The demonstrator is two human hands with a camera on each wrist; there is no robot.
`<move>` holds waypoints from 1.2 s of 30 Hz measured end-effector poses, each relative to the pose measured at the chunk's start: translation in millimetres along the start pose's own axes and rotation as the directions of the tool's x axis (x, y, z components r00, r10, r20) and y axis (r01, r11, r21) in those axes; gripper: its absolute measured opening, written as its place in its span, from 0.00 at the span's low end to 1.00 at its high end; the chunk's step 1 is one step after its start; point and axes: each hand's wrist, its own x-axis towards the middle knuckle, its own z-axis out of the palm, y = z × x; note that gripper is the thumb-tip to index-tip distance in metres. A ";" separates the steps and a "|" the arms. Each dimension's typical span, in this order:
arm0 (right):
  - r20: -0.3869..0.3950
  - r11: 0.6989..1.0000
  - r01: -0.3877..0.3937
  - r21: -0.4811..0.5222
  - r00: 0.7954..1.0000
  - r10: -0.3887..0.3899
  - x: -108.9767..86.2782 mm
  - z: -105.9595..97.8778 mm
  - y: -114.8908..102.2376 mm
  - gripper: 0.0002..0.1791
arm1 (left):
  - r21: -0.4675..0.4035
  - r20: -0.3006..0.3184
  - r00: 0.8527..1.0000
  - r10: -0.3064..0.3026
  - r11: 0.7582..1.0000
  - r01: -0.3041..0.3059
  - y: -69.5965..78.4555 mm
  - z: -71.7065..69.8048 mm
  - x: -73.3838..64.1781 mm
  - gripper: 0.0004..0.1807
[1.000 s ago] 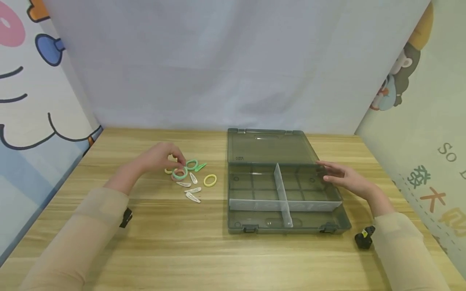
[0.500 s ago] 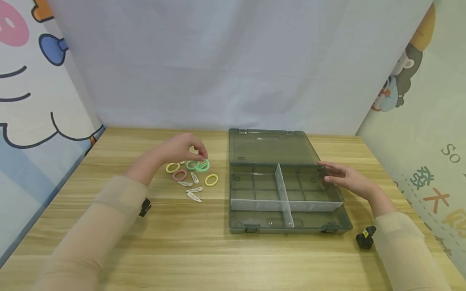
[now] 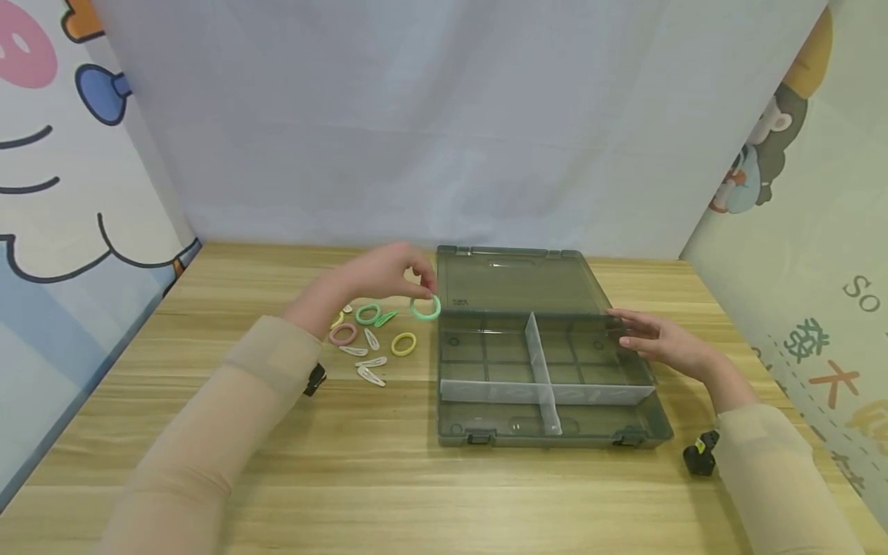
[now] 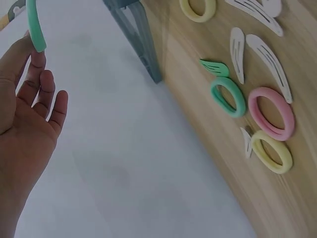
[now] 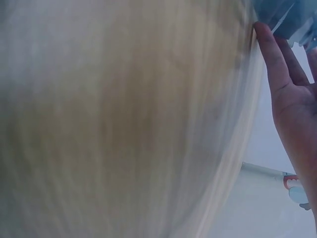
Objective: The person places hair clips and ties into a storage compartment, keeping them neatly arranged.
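My left hand [image 3: 394, 273] pinches a mint-green hair tie [image 3: 425, 308] between thumb and fingertips, raised beside the left edge of the open box. In the left wrist view the tie [image 4: 34, 25] hangs from the fingertips at the top left. The grey see-through box [image 3: 486, 439] lies with its lid [image 3: 520, 281] folded back, and crossed dividers [image 3: 538, 347] split its inside. At the box's right side, my right hand [image 3: 662, 339] rests its extended fingers on the edge. On the table lie a pink hair tie [image 3: 343, 334], a green hair tie [image 3: 368, 314] and a yellow hair tie [image 3: 403, 344].
Several white snap clips [image 3: 371, 375] lie near the hair ties, with a green snap clip [image 3: 385, 318] beside the green tie. Another yellow hair tie [image 4: 272, 152] is partly hidden by the left arm in the head view. The wooden table [image 3: 444, 501] meets a pale cloth behind.
My left hand has lifted the mint-green hair tie from beside the pink one and carried it right, over the green clip, to the box's left edge. The right hand stays in place.
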 end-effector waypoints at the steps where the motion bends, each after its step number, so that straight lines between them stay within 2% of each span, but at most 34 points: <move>1: 0.002 1.000 -0.003 0.006 1.000 0.003 0.2 0.0 0.3 0.34 | 0.000 0.000 1.000 0.012 1.000 -0.012 2.1 -0.4 4.0 0.03; 8: 0.003 0.999 -0.022 0.026 1.000 0.022 1.3 -0.8 2.5 0.34 | -0.009 0.013 0.998 0.069 0.998 -0.069 21.7 -1.9 34.4 0.03; 17: 0.009 0.999 -0.022 0.040 1.000 0.022 3.1 -0.4 3.1 0.35 | 0.012 0.051 0.988 0.148 0.989 -0.149 49.9 5.6 73.5 0.03; 22: 0.012 0.999 -0.024 0.038 1.000 0.023 3.1 -0.9 1.1 0.35 | -0.008 0.069 0.985 0.159 0.987 -0.159 65.2 10.5 91.3 0.03; 29: 0.006 0.999 -0.020 0.025 1.000 0.020 0.6 -1.2 -2.8 0.35 | -0.011 0.098 0.976 0.197 0.980 -0.196 81.9 22.8 115.4 0.04; 36: 0.003 1.000 -0.016 0.018 1.000 0.016 -0.6 0.2 -2.3 0.35 | 0.012 0.122 0.964 0.237 0.971 -0.240 92.9 42.1 134.7 0.04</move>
